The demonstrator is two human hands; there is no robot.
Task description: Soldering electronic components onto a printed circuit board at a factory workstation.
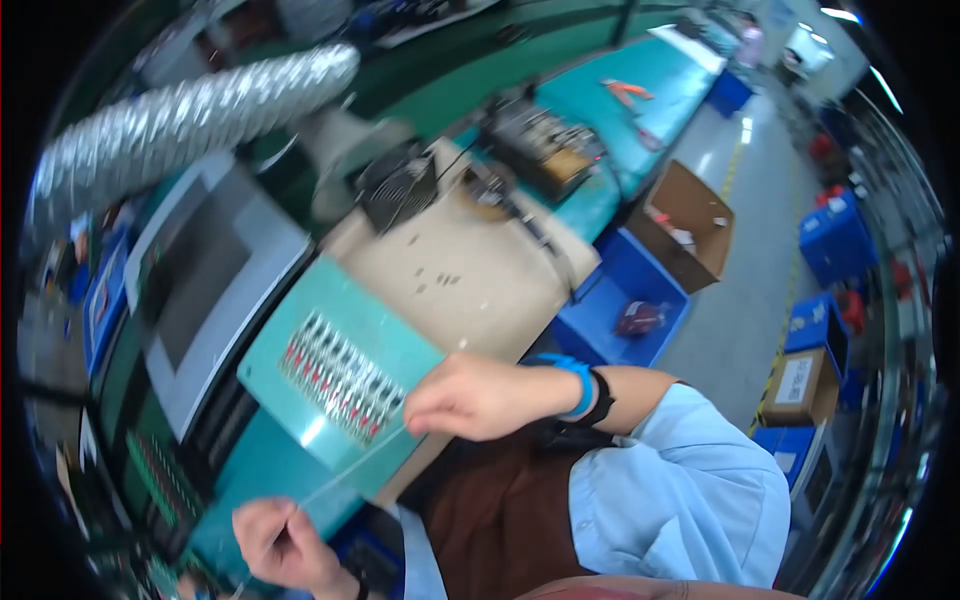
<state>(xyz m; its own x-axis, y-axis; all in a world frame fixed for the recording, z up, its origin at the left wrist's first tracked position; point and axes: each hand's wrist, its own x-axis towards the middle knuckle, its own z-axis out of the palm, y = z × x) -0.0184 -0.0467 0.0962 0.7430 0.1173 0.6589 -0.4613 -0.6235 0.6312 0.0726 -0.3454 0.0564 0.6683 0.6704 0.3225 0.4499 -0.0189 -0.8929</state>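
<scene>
A thin pale strand (352,467) runs taut between my two hands. My right hand (470,398) is closed, its thumb and fingers pinching the strand's upper end at the near right edge of a light green plate (375,310). Lower left, my left hand (285,545) has its fingers curled round the other end, and a bit of strand seems to trail below it. Rows of small metal and red parts (345,378) sit in the plate, just left of my right hand. Motion blur hides what the strand is made of.
Beyond the plate lies a beige board (470,300) with small dark bits and a black fan (397,185). A grey monitor (215,290) stands left, under a silver duct (200,120). Right of the bench are a blue bin (590,325) and a cardboard box (690,225).
</scene>
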